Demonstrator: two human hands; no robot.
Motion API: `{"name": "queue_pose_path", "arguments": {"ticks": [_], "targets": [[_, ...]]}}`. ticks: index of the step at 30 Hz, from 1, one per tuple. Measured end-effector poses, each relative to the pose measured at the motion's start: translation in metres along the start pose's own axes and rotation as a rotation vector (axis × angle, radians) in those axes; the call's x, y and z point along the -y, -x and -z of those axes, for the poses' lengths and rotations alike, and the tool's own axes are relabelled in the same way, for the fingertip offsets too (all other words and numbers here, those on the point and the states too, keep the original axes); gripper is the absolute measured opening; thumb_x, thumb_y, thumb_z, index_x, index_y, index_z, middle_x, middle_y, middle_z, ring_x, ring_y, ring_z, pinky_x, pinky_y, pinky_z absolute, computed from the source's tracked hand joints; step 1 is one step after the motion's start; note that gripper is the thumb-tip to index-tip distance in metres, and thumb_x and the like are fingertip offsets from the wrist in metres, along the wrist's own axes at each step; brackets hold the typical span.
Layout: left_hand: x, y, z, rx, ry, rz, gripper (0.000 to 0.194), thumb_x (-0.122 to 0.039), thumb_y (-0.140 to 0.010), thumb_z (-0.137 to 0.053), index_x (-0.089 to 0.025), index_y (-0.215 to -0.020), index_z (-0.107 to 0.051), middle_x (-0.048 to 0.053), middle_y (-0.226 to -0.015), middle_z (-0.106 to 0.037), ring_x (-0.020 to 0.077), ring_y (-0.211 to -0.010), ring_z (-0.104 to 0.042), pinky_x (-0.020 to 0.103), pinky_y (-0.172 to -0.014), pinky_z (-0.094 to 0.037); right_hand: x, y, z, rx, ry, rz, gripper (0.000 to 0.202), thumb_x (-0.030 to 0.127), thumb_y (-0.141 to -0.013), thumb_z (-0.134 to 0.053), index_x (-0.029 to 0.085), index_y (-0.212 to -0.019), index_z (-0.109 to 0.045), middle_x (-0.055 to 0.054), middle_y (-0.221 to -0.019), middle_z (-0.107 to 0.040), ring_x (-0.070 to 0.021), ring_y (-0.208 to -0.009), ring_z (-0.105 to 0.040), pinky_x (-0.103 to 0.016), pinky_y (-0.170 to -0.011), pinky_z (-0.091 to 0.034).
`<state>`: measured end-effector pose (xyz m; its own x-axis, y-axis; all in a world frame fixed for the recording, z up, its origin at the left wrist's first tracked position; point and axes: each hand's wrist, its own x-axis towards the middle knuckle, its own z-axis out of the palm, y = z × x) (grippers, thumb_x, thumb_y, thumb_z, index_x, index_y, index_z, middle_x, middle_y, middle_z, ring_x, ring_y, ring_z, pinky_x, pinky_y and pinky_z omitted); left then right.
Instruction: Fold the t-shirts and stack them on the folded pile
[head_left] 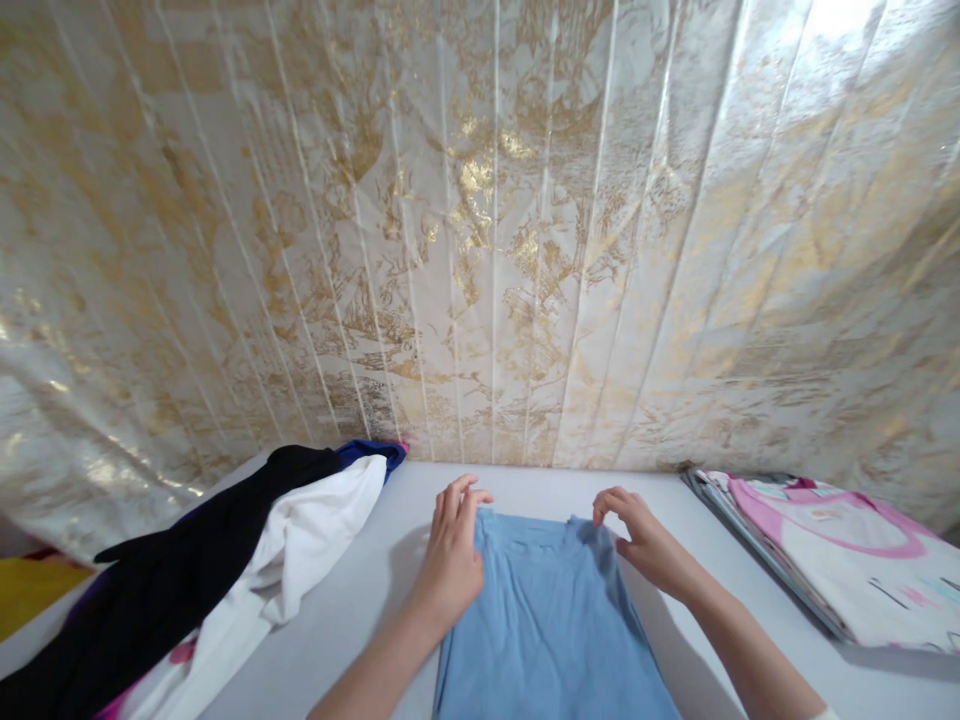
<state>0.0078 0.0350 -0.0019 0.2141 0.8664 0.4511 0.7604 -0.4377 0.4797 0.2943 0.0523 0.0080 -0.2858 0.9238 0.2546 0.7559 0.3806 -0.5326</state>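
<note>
one light-blue, round-necked cloth shirt (555,620) lies between two bare hands, the left hand (454,550) at one shoulder, the right hand (646,535) at the other. the fingers of both are loosely bent and part-open; whether they pinch cloth i cannot tell. one stack of folded garments (862,570), a pink-trimmed white shirt on top, lies right; one long heap of black, white and blue clothing (217,545) lies left, its layers hard to count. the light-blue shirt's lower end is cut off. beneath is a smooth pale surface (337,625); behind, a shiny gold-and-white patterned sheet (480,250).
</note>
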Motion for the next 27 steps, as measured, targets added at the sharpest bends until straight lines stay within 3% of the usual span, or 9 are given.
{"name": "queue_pose_path", "arguments": {"ticks": [4, 9, 13, 17, 21, 24, 27], "targets": [[0.017, 0.001, -0.004, 0.071, -0.118, 0.21, 0.069, 0.007, -0.059, -0.043, -0.017, -0.124, -0.042, 0.011, -0.128, -0.044, 0.0248, -0.124, -0.041, 0.039, -0.105, -0.032, -0.009, 0.0, -0.012, -0.039, 0.117, -0.045, 0.043, 0.001, -0.06, -0.044, 0.023, -0.094, -0.058, -0.005, -0.11, -0.058, -0.0214, -0.106, -0.051, -0.035, -0.094, -0.038], [0.022, -0.003, -0.003, 0.146, -0.089, 0.245, 0.03, -0.007, -0.078, -0.05, -0.021, -0.104, -0.056, 0.004, -0.106, -0.059, 0.0224, -0.104, -0.053, 0.035, -0.091, -0.039, -0.002, -0.005, -0.023, 0.032, 0.17, -0.077, 0.038, 0.002, -0.065, -0.045, 0.019, -0.095, -0.061, -0.005, -0.1, -0.062, -0.0205, -0.098, -0.056, -0.031, -0.088, -0.042], [0.019, -0.008, -0.001, 0.141, -0.003, 0.247, 0.018, -0.008, -0.077, -0.057, -0.021, -0.089, -0.059, 0.002, -0.095, -0.061, 0.0221, -0.096, -0.054, 0.035, -0.088, -0.039, 0.018, -0.007, -0.022, 0.017, 0.234, -0.045, 0.036, 0.001, -0.067, -0.047, 0.019, -0.094, -0.062, -0.007, -0.103, -0.062, -0.0217, -0.098, -0.057, -0.034, -0.089, -0.042], [0.018, -0.01, -0.002, 0.126, 0.167, 0.226, 0.018, -0.004, -0.075, -0.056, -0.021, -0.083, -0.057, 0.0, -0.094, -0.06, 0.018, -0.093, -0.055, 0.029, -0.084, -0.041, 0.061, -0.013, -0.027, 0.021, 0.069, 0.052, 0.032, 0.005, -0.077, -0.046, 0.021, -0.103, -0.058, -0.005, -0.105, -0.061, -0.0168, -0.094, -0.059, -0.028, -0.083, -0.044], [0.024, -0.006, -0.005, 0.132, 0.378, 0.257, 0.028, -0.005, -0.078, -0.053, -0.022, -0.101, -0.054, 0.0, -0.1, -0.061, 0.0138, -0.085, -0.06, 0.025, -0.079, -0.046, 0.106, -0.032, -0.057, 0.119, 0.007, 0.07, 0.042, 0.0, -0.074, -0.045, 0.019, -0.109, -0.057, -0.004, -0.11, -0.061, -0.0128, -0.085, -0.062, -0.023, -0.076, -0.044], [0.032, 0.002, -0.003, 0.11, 0.506, 0.338, 0.037, -0.005, -0.081, -0.044, -0.021, -0.115, -0.045, 0.005, -0.112, -0.059, 0.0131, -0.086, -0.063, 0.025, -0.075, -0.05, 0.121, -0.051, -0.082, 0.145, 0.061, 0.059, 0.047, 0.0, -0.073, -0.047, 0.019, -0.116, -0.056, -0.006, -0.116, -0.061, -0.0159, -0.098, -0.061, -0.023, -0.08, -0.042], [0.039, 0.014, 0.001, 0.115, 0.598, 0.419, 0.039, -0.007, -0.082, -0.042, -0.02, -0.119, -0.039, 0.009, -0.117, -0.055, 0.0141, -0.09, -0.064, 0.023, -0.066, -0.052, 0.122, -0.063, -0.097, 0.16, 0.077, 0.057, 0.045, 0.002, -0.073, -0.05, 0.018, -0.115, -0.058, -0.007, -0.111, -0.062, -0.0176, -0.096, -0.062, -0.024, -0.076, -0.041]]}}
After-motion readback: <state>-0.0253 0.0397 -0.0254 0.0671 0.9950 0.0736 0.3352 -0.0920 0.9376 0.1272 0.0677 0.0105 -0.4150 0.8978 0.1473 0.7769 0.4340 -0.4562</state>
